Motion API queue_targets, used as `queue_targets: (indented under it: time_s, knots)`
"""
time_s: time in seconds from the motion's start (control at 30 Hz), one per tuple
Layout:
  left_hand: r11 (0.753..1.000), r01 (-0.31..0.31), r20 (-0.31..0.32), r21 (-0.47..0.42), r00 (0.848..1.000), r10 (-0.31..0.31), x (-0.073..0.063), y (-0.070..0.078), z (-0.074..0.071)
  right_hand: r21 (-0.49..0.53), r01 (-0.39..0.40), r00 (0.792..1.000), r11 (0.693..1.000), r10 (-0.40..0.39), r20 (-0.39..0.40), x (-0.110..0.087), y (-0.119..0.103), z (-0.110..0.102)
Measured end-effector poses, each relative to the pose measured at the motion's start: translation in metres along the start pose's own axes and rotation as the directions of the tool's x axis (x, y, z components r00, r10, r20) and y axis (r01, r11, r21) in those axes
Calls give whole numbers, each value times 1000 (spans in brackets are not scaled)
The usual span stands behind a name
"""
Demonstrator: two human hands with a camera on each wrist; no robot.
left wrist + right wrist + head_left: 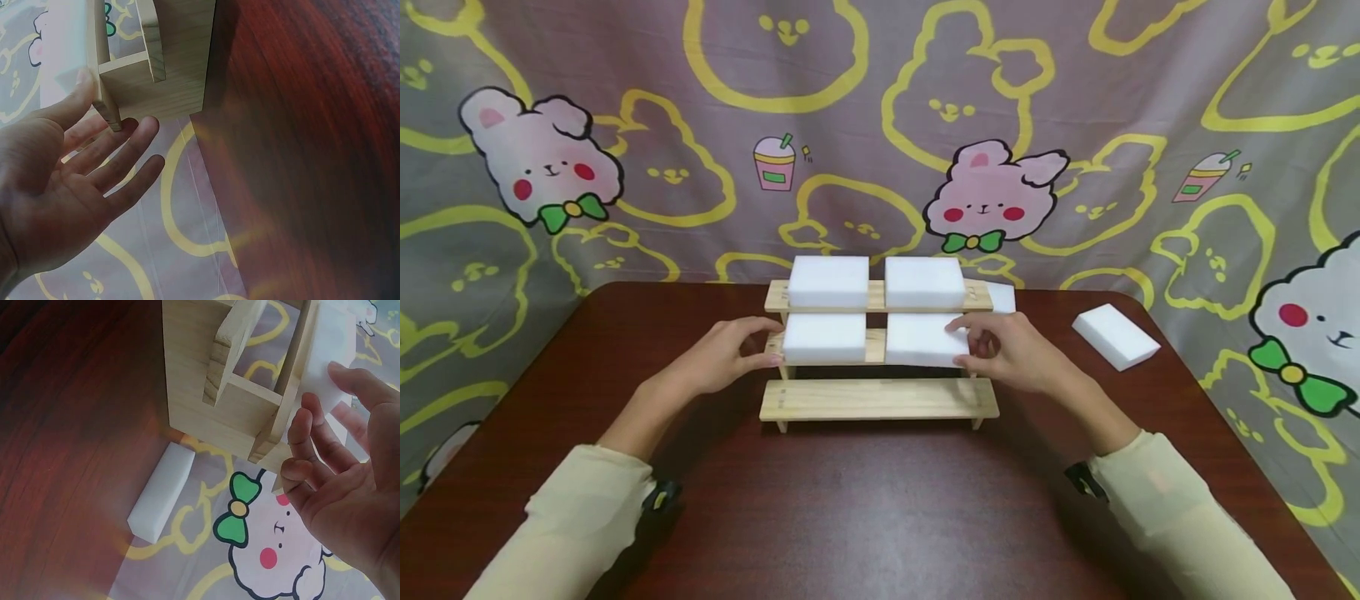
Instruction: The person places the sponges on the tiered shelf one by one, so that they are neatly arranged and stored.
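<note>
A three-tier wooden step rack (880, 398) stands on the table. Two white sponge blocks (829, 279) sit on its top tier and two more (824, 335) on the middle one; the lowest tier is bare. At the middle tier's left end, my left hand (726, 354) grips the board, thumb at the front edge and index finger toward the back; the other fingers spread loosely beneath. My right hand (1003, 346) pinches the right-hand sponge block (921, 337) of the middle tier by its outer end, thumb in front and index finger on top.
Another white sponge block (1116, 337) lies on the dark red table (865, 517) to the right. One more (1002, 297) shows partly behind the rack's right end. A patterned curtain (850, 125) hangs close behind and along both sides.
</note>
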State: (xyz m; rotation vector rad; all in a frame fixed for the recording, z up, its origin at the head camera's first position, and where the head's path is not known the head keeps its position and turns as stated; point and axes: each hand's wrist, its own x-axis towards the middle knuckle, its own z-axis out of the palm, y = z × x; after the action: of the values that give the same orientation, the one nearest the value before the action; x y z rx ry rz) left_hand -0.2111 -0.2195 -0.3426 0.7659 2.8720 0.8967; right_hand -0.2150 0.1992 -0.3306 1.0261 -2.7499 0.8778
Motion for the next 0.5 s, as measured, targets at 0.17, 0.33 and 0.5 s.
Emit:
queue_targets:
  time_s: [0.17, 0.33, 0.5]
  knots:
    - [1000, -5, -5, 0, 1000, 5, 0, -1, -1, -2, 2, 1000, 1000, -2, -9, 2, 2, 0]
    - [1000, -12, -6, 1, 1000, 12, 1, -2, -1, -2, 16, 999, 1000, -16, -30, 3, 4, 0]
    - [1000, -17, -11, 5, 1000, 17, 1, -2, 0, 8, 19, 999, 1000, -19, -36, 4, 5, 0]
